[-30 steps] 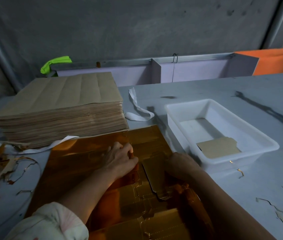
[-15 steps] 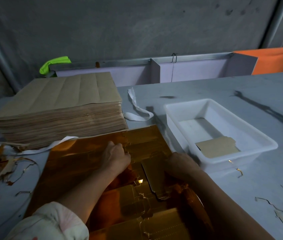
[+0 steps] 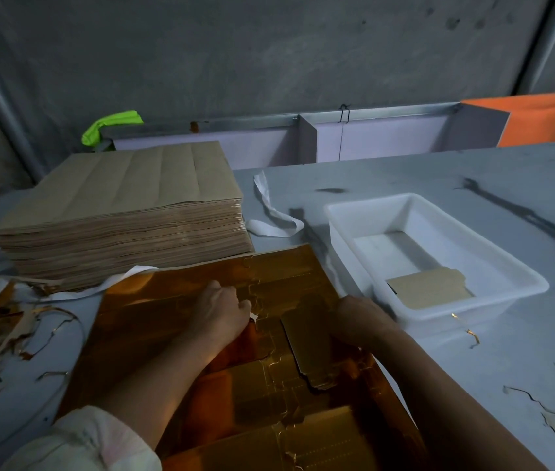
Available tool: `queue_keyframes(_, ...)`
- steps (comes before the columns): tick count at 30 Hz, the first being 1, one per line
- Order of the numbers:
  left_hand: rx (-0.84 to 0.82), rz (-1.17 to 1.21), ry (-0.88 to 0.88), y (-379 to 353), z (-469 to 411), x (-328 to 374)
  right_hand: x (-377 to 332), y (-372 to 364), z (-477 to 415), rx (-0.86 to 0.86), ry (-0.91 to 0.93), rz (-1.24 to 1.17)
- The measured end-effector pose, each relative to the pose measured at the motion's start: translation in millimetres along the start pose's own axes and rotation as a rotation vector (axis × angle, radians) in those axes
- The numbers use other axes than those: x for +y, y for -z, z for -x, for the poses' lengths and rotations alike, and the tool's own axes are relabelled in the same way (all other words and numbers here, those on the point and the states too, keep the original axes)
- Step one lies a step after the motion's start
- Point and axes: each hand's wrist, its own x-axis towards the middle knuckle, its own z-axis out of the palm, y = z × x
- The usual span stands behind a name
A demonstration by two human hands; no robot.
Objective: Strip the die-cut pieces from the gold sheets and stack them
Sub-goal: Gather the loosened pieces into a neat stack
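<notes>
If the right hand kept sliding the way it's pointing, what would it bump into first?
The right hand would probably cross the gold sheet and hit the brown stack at its near corner; depth is unclear.

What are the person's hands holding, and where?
The left hand pinches the shiny gold die-cut sheet at a cut seam near its middle; right hand: fingers hidden.

I see the left forearm (image 3: 167,379) angling up from 7 o'clock, sleeve (image 3: 92,440) at the elbow. The left hand (image 3: 221,314) sits knuckles-up, fingers curled, pinching the gold sheet (image 3: 167,300) at its 3 o'clock side. The right hand (image 3: 359,317) reaches from 5 o'clock, back up, fingers hidden.
</notes>
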Motion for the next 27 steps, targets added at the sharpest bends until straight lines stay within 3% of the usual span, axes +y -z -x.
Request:
queue_keyframes(11, -0.048, 0.042, -0.018, 0, 7, 9, 0, -1, 3, 0.011, -0.013, -0.029)
queue_keyframes(21, -0.152, 0.888, 0.267, 15, 7, -6, -8, 12, 10, 0.163, -0.031, -0.207)
queue_keyframes(27, -0.168, 1.170, 0.319, 18, 7, -19, -9, 19, 10, 0.235, 0.022, -0.410)
